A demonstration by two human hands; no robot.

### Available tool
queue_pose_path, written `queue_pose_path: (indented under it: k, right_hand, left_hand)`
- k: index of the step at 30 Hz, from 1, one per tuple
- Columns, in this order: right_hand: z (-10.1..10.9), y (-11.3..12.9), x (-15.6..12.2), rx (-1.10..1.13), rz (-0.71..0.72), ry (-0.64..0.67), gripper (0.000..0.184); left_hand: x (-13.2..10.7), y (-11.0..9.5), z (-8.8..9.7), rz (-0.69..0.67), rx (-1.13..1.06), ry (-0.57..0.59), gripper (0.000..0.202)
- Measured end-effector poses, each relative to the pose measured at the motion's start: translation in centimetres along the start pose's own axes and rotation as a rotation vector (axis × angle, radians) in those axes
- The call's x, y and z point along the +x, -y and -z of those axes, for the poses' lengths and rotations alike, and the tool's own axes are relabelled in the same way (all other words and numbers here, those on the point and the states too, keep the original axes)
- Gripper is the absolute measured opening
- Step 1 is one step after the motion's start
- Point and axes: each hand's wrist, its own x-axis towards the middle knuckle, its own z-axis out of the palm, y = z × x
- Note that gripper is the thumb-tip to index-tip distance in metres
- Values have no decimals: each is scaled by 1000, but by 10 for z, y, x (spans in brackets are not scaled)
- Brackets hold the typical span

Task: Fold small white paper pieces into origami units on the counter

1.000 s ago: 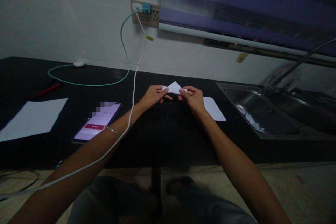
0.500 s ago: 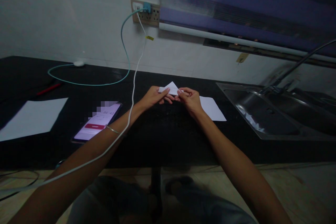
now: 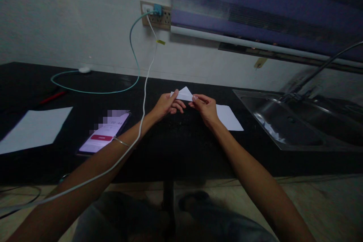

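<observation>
A small piece of folded white paper (image 3: 185,93), with a triangular peak pointing away from me, is held between both hands above the black counter. My left hand (image 3: 168,104) has its thumb at the paper's left end, with the other fingers loosely curled beneath. At the right end, my right hand (image 3: 206,106) pinches the paper between thumb and fingers. Just beyond my right wrist lies a flat white sheet (image 3: 229,118), partly covered by that hand.
A lit phone (image 3: 102,132) lies by my left forearm, another white sheet (image 3: 36,128) farther left. A white cable (image 3: 145,94) crosses over my left arm from the wall socket (image 3: 155,17). To the right is a steel sink (image 3: 286,124); a teal cable (image 3: 96,92) loops on the counter (image 3: 181,151).
My left thumb has slid left and up along the paper, baring more of its lower band. The left fingers have shifted slightly left; my right hand keeps its pinch.
</observation>
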Motion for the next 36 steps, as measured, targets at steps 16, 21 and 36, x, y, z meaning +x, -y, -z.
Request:
queue_pose_path:
  k: [16, 21, 36]
  right_hand:
    - [7, 8, -2, 58, -67, 296, 39]
    - [15, 9, -1, -54, -75, 338, 32]
    - [15, 8, 0, -271, -10, 358, 24]
  left_hand:
    - [-4, -5, 2, 36, -255, -85, 15]
    - [-5, -5, 3, 52, -172, -48, 22]
    - [-2, -4, 10, 45, -148, -42, 17]
